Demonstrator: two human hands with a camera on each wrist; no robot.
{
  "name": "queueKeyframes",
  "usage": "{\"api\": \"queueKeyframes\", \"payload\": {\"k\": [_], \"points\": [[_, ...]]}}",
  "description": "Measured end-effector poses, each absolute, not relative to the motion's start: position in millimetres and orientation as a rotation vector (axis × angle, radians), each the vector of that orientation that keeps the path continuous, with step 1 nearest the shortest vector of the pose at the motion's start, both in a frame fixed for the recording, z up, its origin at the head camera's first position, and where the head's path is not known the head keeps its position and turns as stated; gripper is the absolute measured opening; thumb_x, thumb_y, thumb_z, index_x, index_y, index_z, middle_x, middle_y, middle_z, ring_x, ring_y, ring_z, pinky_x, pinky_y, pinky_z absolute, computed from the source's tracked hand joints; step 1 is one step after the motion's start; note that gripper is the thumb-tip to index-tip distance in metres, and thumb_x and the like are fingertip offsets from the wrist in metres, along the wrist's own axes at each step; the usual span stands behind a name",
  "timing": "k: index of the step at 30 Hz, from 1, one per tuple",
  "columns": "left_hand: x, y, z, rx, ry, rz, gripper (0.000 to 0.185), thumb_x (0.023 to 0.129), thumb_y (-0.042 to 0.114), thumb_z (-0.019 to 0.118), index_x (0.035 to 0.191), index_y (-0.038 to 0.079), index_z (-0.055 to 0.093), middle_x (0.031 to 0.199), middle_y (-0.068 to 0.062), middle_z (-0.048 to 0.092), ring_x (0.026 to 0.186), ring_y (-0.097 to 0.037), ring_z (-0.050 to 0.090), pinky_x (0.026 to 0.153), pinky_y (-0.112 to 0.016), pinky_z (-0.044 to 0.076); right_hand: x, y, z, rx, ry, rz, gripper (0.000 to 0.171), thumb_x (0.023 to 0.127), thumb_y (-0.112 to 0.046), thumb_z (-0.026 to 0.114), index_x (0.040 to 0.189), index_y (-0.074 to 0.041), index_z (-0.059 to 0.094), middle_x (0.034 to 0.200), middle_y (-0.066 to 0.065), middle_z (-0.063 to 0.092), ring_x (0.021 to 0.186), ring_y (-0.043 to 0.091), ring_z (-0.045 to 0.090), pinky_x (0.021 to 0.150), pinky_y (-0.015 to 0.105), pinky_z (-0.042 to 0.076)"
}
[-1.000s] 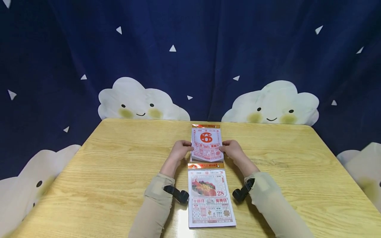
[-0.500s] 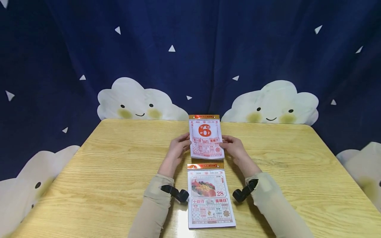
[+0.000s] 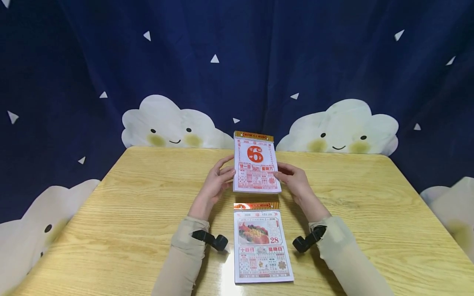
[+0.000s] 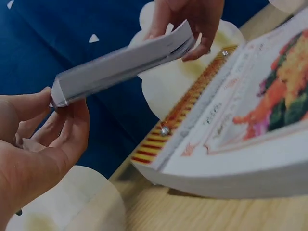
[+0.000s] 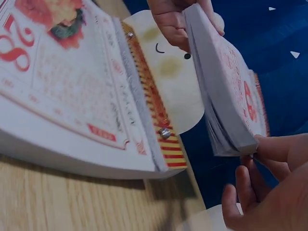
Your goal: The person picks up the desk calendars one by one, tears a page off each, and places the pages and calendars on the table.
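Note:
A tear-off calendar (image 3: 255,166) with a big red 6 is tilted up above the far part of the table. My left hand (image 3: 219,177) grips its left edge, thumb in front and fingers behind. On the opposite edge my right hand (image 3: 294,181) pinches it the same way, as the right wrist view shows with the thumb (image 5: 276,148) on the page corner. A second tear-off calendar (image 3: 261,246), showing 28 and a food picture, lies flat on the wood nearer to me, between my forearms.
The wooden table (image 3: 140,213) spreads out on both sides of the calendars. Behind it hangs a dark blue curtain (image 3: 244,61) with white clouds and triangles. A small black camera (image 3: 212,239) is strapped to each wrist.
The calendar with the 6 has risen off the table and tipped toward me, both hands lifting with it. Its top now overlaps the curtain. The nearer calendar has stayed in place.

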State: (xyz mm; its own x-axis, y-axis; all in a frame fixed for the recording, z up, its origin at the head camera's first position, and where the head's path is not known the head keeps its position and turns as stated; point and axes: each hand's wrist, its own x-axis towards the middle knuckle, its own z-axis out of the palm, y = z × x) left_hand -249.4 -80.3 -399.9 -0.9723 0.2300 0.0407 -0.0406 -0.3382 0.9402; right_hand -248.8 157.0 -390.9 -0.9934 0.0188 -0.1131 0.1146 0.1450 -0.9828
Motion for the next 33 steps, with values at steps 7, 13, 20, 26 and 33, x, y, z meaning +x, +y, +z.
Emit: {"api": "queueKeyframes", "payload": {"k": [7, 13, 20, 26, 33], "points": [[-246, -82, -401, 0.305, 1.694, 2.433, 0.053, 0.090, -0.003, 0.047, 0.139, 0.009, 0.033, 0.096, 0.004, 0.065, 0.084, -0.012, 0.062, 0.074, -0.030, 0.050, -242, 157, -376, 0.156, 2.101, -2.170, 0.054, 0.085, -0.002, 0.058, 0.136, -0.002, 0.040, 0.129, 0.015, 0.045, 0.093, 0.005, 0.055, 0.087, 0.020, 0.048], [-243, -88, -397, 0.347, 1.674, 2.403, 0.053, 0.091, 0.000, 0.048, 0.140, 0.012, 0.034, 0.103, 0.005, 0.064, 0.090, -0.011, 0.062, 0.077, -0.030, 0.049, -237, 159, -366, 0.074, 2.020, -2.214, 0.055, 0.085, 0.002, 0.056, 0.137, 0.000, 0.037, 0.123, 0.011, 0.045, 0.090, 0.005, 0.057, 0.079, 0.017, 0.050], [-243, -96, -392, 0.482, 1.673, 2.328, 0.058, 0.093, 0.001, 0.044, 0.144, 0.020, 0.026, 0.111, 0.002, 0.059, 0.093, -0.013, 0.060, 0.079, -0.036, 0.048, -234, 162, -364, 0.003, 2.006, -2.204, 0.053, 0.085, -0.006, 0.060, 0.135, -0.003, 0.041, 0.123, 0.007, 0.046, 0.089, 0.007, 0.060, 0.079, 0.022, 0.052], [-242, -101, -394, 0.518, 1.702, 2.277, 0.064, 0.092, -0.001, 0.044, 0.146, 0.023, 0.018, 0.114, -0.002, 0.061, 0.087, -0.014, 0.062, 0.070, -0.035, 0.050, -230, 164, -370, -0.027, 2.018, -2.173, 0.050, 0.089, -0.013, 0.057, 0.135, -0.003, 0.041, 0.110, -0.001, 0.055, 0.091, 0.006, 0.058, 0.079, 0.026, 0.052], [-240, -100, -396, 0.497, 1.641, 2.275, 0.056, 0.093, 0.001, 0.042, 0.145, 0.012, 0.023, 0.117, -0.002, 0.058, 0.090, -0.013, 0.062, 0.074, -0.031, 0.050, -226, 161, -373, 0.025, 1.946, -2.283, 0.049, 0.089, -0.008, 0.055, 0.135, -0.002, 0.040, 0.100, -0.006, 0.058, 0.088, 0.005, 0.059, 0.076, 0.024, 0.052]]}}
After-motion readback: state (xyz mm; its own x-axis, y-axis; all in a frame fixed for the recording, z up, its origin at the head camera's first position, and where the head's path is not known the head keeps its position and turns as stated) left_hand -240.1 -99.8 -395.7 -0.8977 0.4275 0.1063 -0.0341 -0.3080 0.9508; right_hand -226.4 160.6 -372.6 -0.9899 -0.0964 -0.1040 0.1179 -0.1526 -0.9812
